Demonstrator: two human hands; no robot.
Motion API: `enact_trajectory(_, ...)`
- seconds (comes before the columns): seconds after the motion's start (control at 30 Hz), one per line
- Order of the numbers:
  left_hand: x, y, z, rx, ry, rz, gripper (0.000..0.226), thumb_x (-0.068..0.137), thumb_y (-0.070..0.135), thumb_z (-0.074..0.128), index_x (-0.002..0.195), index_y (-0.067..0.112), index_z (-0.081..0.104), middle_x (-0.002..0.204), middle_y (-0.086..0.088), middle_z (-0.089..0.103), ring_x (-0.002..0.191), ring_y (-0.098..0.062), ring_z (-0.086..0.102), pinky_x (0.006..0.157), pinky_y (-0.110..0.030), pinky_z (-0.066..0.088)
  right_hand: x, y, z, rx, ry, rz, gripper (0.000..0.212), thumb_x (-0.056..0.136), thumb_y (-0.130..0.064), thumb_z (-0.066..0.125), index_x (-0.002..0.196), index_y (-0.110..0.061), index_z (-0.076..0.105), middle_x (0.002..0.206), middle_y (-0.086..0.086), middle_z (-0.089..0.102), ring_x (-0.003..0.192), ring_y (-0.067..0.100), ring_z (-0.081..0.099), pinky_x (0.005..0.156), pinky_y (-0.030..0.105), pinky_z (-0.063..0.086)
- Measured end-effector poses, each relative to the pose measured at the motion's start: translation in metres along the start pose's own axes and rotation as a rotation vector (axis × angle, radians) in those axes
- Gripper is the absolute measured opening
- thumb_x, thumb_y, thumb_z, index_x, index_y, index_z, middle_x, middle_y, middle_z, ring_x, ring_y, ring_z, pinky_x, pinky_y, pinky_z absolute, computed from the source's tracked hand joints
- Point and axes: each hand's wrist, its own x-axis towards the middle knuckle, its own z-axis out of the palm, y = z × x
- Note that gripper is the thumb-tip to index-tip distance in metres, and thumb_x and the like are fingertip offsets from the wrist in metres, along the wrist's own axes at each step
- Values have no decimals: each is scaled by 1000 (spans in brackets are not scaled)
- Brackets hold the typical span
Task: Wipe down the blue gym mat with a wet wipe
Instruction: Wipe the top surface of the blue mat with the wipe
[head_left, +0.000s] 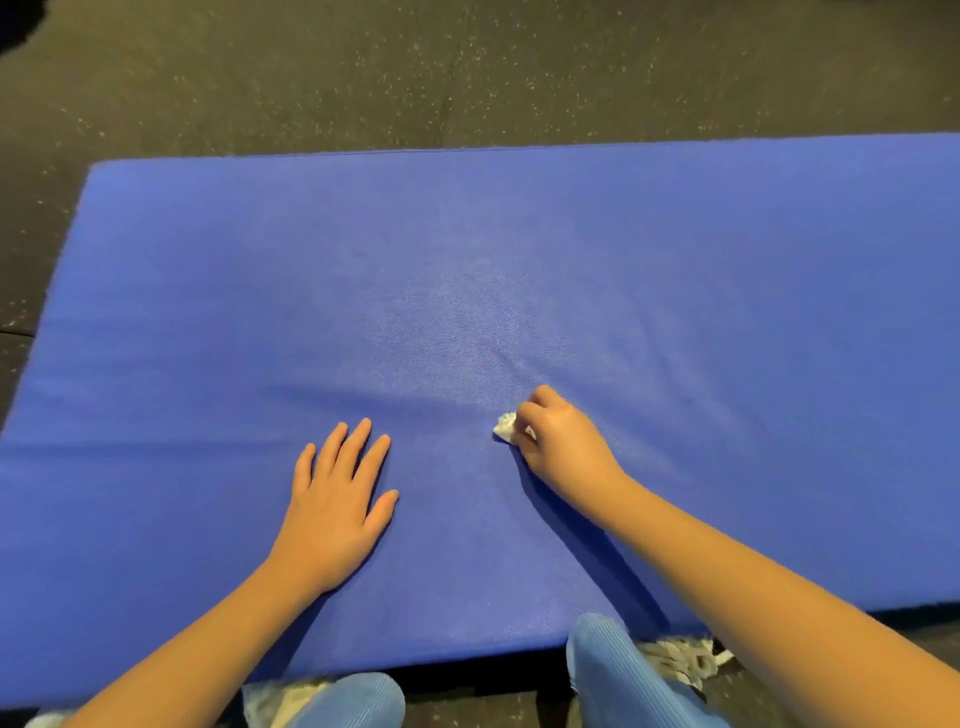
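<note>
A kneeling person's knees (613, 660), in ribbed light-blue fabric, sit at the near edge of the blue gym mat (467, 249). Crumpled white material (680, 659) lies beside the right knee. Further in, the left hand (332, 512) rests flat on the mat, fingers spread. The right hand (563, 444) curls around a bunched white wet wipe (505, 427), holding it against the mat's middle. Dark speckled floor (363, 67) lies beyond.

Mat (519, 260) matt, fine-grained vinyl look; wipe (505, 427) crumpled cloth-like; floor (363, 78) speckled rubber.
</note>
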Motion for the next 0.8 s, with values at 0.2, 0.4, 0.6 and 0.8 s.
enact_trajectory(0.2, 1, -2, 3, 48, -1, 14, 63, 93, 49, 31, 144, 14, 43, 154, -10, 33, 142, -29, 20, 112, -47, 11, -16, -16, 13, -2, -198, -294, 14, 86, -11, 62, 78, -2, 57, 89, 14, 54, 72, 32, 54, 55, 32, 46)
enact_trajectory(0.4, 3, -1, 5, 29, 14, 25, 61, 92, 47, 34, 143, 15, 42, 154, -9, 33, 143, -30, 21, 113, -48, 11, 49, 10, 4, -52, -5, -66, 15, 85, -8, 65, 75, -1, 57, 83, 14, 51, 68, 34, 53, 52, 40, 45)
enact_trajectory(0.6, 5, -2, 6, 44, -7, 13, 61, 99, 51, 18, 143, 15, 41, 154, -9, 32, 143, -31, 23, 111, -52, 16, 36, -12, 16, 22, -132, -243, 7, 81, -2, 66, 79, -1, 59, 90, 16, 55, 73, 30, 55, 58, 29, 44)
enact_trajectory(0.8, 5, -1, 0, 66, -48, 6, 60, 92, 47, 33, 139, 13, 49, 150, -9, 40, 140, -30, 26, 109, -50, 17, 50, -13, 17, -73, -129, -188, 10, 80, 2, 62, 73, 1, 56, 83, 16, 52, 63, 27, 44, 47, 37, 40)
